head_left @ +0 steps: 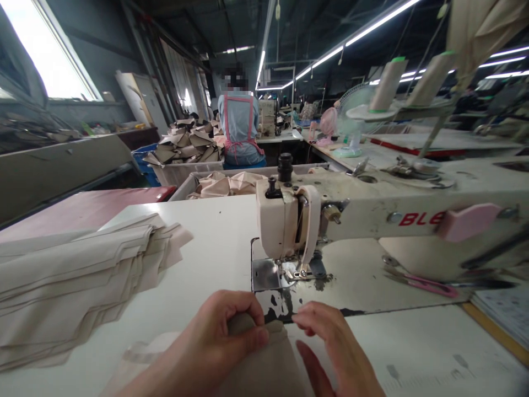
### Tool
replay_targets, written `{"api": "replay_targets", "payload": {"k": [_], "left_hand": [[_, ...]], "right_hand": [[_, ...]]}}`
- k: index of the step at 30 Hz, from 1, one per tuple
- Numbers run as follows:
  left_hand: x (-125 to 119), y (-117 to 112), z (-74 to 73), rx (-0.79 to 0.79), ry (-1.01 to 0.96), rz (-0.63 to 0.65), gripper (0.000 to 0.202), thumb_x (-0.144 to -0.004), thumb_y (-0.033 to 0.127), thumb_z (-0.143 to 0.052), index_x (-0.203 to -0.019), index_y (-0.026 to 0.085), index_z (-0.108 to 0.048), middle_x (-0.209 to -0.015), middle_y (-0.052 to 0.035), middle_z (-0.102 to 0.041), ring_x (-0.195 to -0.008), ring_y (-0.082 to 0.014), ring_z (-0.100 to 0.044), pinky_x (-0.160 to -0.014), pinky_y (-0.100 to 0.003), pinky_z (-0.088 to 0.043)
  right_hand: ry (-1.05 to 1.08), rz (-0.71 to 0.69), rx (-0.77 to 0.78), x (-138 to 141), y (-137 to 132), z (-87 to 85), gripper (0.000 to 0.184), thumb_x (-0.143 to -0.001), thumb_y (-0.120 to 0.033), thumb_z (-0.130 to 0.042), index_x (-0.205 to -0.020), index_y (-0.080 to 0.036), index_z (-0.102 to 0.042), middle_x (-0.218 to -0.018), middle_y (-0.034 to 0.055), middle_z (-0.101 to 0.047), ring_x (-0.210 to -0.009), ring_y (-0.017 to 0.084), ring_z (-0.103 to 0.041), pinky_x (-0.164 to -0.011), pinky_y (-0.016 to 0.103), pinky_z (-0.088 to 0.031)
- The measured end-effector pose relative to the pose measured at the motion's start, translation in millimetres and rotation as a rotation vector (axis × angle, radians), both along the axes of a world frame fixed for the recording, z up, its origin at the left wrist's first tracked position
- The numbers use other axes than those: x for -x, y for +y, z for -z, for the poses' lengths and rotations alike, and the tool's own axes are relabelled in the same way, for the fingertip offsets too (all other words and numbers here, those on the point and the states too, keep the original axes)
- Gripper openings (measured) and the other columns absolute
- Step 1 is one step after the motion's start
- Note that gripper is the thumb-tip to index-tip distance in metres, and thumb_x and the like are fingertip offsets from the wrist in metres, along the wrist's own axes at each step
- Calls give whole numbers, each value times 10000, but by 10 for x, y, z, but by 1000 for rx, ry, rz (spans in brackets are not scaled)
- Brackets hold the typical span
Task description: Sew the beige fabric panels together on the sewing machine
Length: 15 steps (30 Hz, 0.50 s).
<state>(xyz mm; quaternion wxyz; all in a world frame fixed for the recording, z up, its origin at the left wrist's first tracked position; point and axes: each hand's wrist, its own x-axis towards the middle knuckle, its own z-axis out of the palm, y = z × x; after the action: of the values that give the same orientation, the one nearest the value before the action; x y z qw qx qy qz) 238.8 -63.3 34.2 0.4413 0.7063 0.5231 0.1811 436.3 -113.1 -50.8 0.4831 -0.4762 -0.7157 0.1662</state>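
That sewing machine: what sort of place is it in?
Probably a sewing workshop, perhaps a factory floor: the left hand holds cloth in front of the sewing machine, large thread cones stand beyond it, and fabric pieces lie stacked at left.

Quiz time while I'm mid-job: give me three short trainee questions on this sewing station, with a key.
1. Which hand pinches the beige fabric in front of the sewing machine?
2. True or false: the stack of cut pieces lies to the left of the machine.
3. What colour are the tops of the two thread cones? A) red B) green C) black

Key: 1. Left hand; 2. True; 3. B
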Motion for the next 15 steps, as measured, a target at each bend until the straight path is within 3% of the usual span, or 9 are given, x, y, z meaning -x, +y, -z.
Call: {"api": "replay_targets", "payload": {"k": [2, 4, 8, 11, 15], "left_hand": [[-37, 128, 27, 9, -17, 45, 131, -739, 287, -599, -696, 164, -608, -670, 37, -535, -710, -142, -493, -640, -204, -372], [-107, 280, 113, -5, 6, 93, 113, -748, 257, -599, -694, 159, -615, -638, 47, -511, -666, -125, -470, -615, -197, -363], [-291, 600, 392, -113, 126, 101, 79, -719, 213, -623, -669, 154, -640, -625, 32, -554, -658, -141, -511, -607, -219, -374], [-388, 777, 542, -146, 156, 59, 80, -704, 196, -624, -745, 158, -682, -697, -4, -637, -700, -179, -572, -634, -246, -423], [-425, 898, 576, -172, 135, 48, 145, -704, 196, -633, -833, 174, -698, -804, -23, -687, -810, -212, -613, -756, -277, -482]], "right_hand": [[-262, -83, -328, -157, 129, 4, 297, -922, -153, -535, -1204, -242, -564, -1057, 87, -699, -963, 201, -664, -838, 287, -549], [-405, -225, -465, -276, 294, -45, 250, -974, -153, -448, -1175, -188, -592, -989, 86, -729, -871, 199, -673, -779, 302, -563], [-544, -450, -340, -340, 629, -156, 351, -998, -98, -298, -1076, -65, -639, -942, 152, -730, -868, 229, -673, -776, 347, -582], [-536, -442, -253, -315, 796, -151, 367, -993, -93, -303, -947, -94, -668, -881, 148, -719, -915, 239, -675, -834, 349, -569], [-491, -395, -191, -319, 878, -89, 349, -1000, -139, -336, -927, -133, -677, -900, 116, -720, -949, 257, -669, -889, 397, -546]]}}
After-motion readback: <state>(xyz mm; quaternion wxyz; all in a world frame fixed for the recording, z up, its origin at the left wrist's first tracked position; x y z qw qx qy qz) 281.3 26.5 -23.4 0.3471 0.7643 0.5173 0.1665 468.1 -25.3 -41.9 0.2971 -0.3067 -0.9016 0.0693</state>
